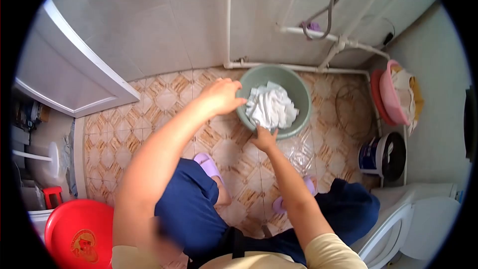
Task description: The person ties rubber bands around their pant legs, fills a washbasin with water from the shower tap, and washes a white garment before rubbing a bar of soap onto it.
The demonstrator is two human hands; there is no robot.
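A round grey-green basin (304, 85) sits on the tiled floor in front of me. In it lies a crumpled heap of white cloth (271, 105), bunched toward the front. My left hand (223, 96) is at the basin's left side, its fingers and thumb bent around the rim. At the near edge, my right hand (264, 138) grips the rim with thumb and fingers, its tips close to the cloth. Parts of the fingers are hidden behind the rim.
A clear plastic sheet or bag (299, 155) lies beside the basin. To the right stand a pink basin (391, 97) with cloths, a bucket (371, 157) and a toilet (391, 231). A red basin (64, 224) and a white door (74, 65) are on the left. White pipes (228, 20) run along the wall.
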